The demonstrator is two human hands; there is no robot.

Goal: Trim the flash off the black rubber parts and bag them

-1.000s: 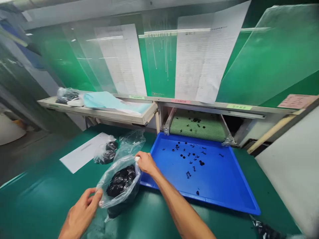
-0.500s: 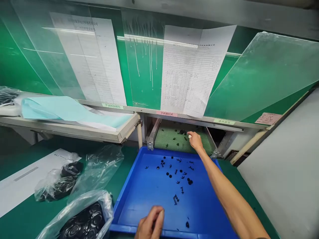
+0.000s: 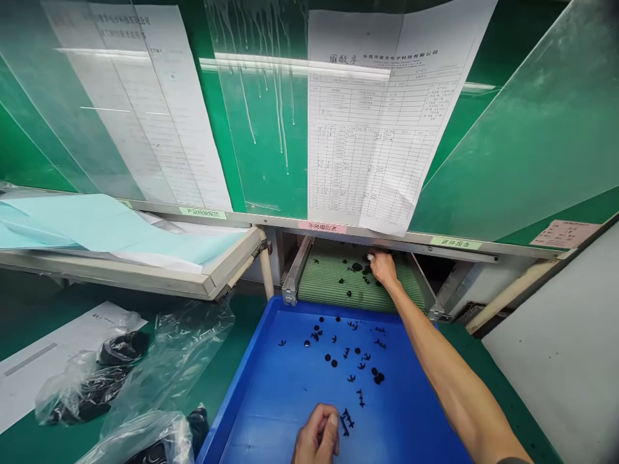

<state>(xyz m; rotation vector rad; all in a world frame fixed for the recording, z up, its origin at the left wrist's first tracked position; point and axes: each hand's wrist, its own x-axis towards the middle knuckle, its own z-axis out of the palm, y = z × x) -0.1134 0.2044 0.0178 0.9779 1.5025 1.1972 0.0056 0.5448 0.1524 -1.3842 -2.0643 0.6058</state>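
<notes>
My right hand [image 3: 382, 267] reaches far forward onto the green ribbed conveyor belt [image 3: 329, 289], fingers curled among several small black parts [image 3: 356, 266] lying there; what it grips, if anything, is hidden. My left hand [image 3: 318, 435] hovers low over the blue tray [image 3: 271, 399], fingers pinched together right beside a small black part [image 3: 346, 421]. More small black parts [image 3: 356, 364] are scattered across the tray's floor.
Clear plastic bags with black parts [image 3: 89, 386] lie on the green table at left, over a white sheet [image 3: 29, 370]. A raised shelf [image 3: 145, 274] holds light blue paper. Printed forms [image 3: 377, 129] hang on the clear panel behind. A grey board [image 3: 565, 348] stands at right.
Both hands left the bag of black parts. My right hand stretched out to the belt and pushed further in. My left hand came to the tray. The view moved forward.
</notes>
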